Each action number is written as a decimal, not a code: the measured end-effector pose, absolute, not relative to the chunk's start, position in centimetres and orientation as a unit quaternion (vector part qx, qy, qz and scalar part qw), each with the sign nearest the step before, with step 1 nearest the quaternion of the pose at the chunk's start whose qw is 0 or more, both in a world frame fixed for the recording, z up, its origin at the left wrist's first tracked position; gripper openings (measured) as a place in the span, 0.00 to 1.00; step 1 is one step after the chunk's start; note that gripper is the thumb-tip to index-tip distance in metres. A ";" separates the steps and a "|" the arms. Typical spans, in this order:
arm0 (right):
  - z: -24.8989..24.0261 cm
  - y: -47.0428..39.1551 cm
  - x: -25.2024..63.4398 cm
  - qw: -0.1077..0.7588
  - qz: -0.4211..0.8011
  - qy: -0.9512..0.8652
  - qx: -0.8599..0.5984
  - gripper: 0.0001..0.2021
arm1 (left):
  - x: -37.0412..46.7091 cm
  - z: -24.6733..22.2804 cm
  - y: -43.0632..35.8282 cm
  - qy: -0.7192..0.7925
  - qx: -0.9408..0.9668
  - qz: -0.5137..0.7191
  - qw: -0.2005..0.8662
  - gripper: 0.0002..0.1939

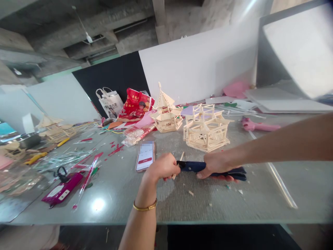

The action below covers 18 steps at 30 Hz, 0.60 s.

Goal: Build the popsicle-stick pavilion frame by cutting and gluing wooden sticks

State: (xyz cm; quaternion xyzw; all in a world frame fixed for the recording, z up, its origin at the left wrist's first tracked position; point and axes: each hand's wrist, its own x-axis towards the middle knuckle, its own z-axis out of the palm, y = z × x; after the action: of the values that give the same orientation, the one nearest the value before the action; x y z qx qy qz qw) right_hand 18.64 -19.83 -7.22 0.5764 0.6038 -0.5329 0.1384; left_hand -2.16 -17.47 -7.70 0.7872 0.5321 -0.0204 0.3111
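Observation:
My left hand (164, 167), a gold bangle at its wrist, is closed on a thin wooden stick (182, 156). The stick crosses the jaw end of a dark blue hand cutter (191, 166). Gripping that tool by its handles is my right hand (217, 166), with the two handle ends showing beyond the palm. Whether the jaws touch the stick is hidden by my left fingers. Just behind my hands stands an open frame model of wooden sticks (206, 135). A small offcut of wood (191, 193) lies on the table below the tool.
A phone (145, 156) lies left of my hands. Behind it stands a stick pavilion (168, 118) beside a red bag (135, 106). A pink glue gun (260, 125) and a clear rod (282, 187) are at right. A magenta power strip (62, 189) and scraps cover the left.

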 end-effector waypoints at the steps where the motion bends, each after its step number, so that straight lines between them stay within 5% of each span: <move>1: -7.1 -19.9 18.7 0.136 -0.541 0.602 0.572 0.22 | -2.2 -7.7 -17.5 0.534 0.786 -0.019 0.310 0.07; 9: -5.0 -20.1 19.3 0.167 -0.614 0.559 0.531 0.34 | -2.4 -7.7 -17.6 0.509 0.794 0.006 0.333 0.09; 18: -5.0 -20.7 19.2 0.129 -0.553 0.600 0.563 0.28 | -2.0 -7.5 -17.9 0.516 0.798 0.003 0.311 0.10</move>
State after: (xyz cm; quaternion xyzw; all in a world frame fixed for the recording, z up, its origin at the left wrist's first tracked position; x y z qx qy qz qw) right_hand 19.19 -20.72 -5.01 0.5631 0.6001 -0.5534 0.1286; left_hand -2.03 -17.87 -7.50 0.7985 0.5155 0.0027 0.3109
